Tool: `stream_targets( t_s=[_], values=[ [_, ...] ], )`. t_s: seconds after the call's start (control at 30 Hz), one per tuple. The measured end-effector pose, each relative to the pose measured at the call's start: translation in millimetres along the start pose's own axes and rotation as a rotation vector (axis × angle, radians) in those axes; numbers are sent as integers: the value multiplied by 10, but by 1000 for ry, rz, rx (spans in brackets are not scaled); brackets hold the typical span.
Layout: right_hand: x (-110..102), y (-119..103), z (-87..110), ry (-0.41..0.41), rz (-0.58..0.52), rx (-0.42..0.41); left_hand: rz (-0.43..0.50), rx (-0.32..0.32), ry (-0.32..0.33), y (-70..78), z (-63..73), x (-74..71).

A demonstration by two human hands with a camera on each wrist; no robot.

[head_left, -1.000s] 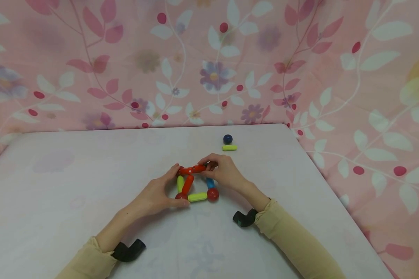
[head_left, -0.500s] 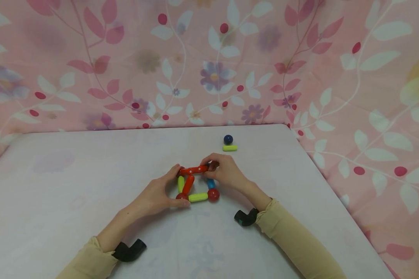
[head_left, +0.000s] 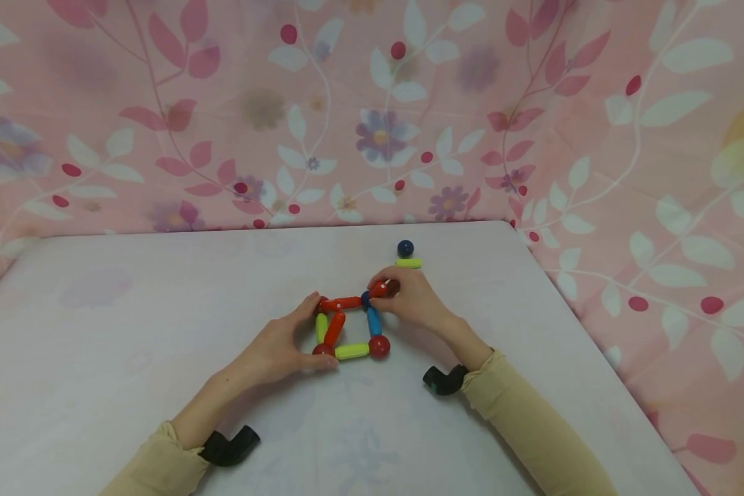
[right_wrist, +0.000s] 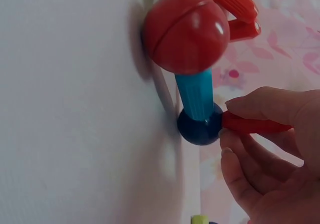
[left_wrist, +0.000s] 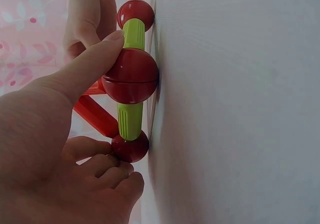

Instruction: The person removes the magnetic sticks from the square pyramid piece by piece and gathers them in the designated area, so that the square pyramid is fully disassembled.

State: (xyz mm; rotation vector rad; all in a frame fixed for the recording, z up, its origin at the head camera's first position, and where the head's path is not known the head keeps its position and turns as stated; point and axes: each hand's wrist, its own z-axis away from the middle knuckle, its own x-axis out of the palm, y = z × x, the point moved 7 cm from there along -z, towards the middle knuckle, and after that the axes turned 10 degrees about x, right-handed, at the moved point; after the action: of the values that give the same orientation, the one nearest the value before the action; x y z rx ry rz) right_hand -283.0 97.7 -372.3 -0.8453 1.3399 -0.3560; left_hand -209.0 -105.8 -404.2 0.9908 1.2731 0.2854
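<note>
A four-sided frame of magnetic sticks and balls stands on the white table, with red balls at three corners and a dark blue ball (right_wrist: pixel 199 126) at the far right. My left hand (head_left: pixel 275 348) grips its left side, thumb on the near red ball (left_wrist: pixel 131 76) and fingers round the far-left red ball (left_wrist: pixel 131 146). My right hand (head_left: pixel 409 296) pinches a red magnetic stick (right_wrist: pixel 256 124), its end at the dark blue ball. A blue stick (head_left: pixel 374 322) forms the right side and a yellow-green stick (head_left: pixel 352 351) the near side. Another red stick (head_left: pixel 333 329) slants up from the near-left ball.
Beyond my right hand, a loose dark blue ball (head_left: pixel 406 248) and a loose yellow-green stick (head_left: pixel 409 263) lie on the white-covered table (head_left: pixel 161 296). A pink floral cloth (head_left: pixel 322 138) hangs behind and to the right.
My right hand has shifted slightly right and away, bringing the pinched red stick to the far-right corner and uncovering the frame's dark blue ball. My left hand has stayed in place.
</note>
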Motion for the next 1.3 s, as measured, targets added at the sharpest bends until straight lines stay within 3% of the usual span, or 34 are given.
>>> stream_targets(
  t_s=[0.6, 1.03, 1.3],
  values=[
    [-74, 281, -93, -25, -36, 134, 6, 0, -2, 16, 6, -8],
    [-44, 410, -113, -78, -152, 171, 3, -6, -4, 16, 9, -9],
    [-34, 416, -127, -65, -127, 151, 3, -11, -2, -11, 2, 1]
  ],
)
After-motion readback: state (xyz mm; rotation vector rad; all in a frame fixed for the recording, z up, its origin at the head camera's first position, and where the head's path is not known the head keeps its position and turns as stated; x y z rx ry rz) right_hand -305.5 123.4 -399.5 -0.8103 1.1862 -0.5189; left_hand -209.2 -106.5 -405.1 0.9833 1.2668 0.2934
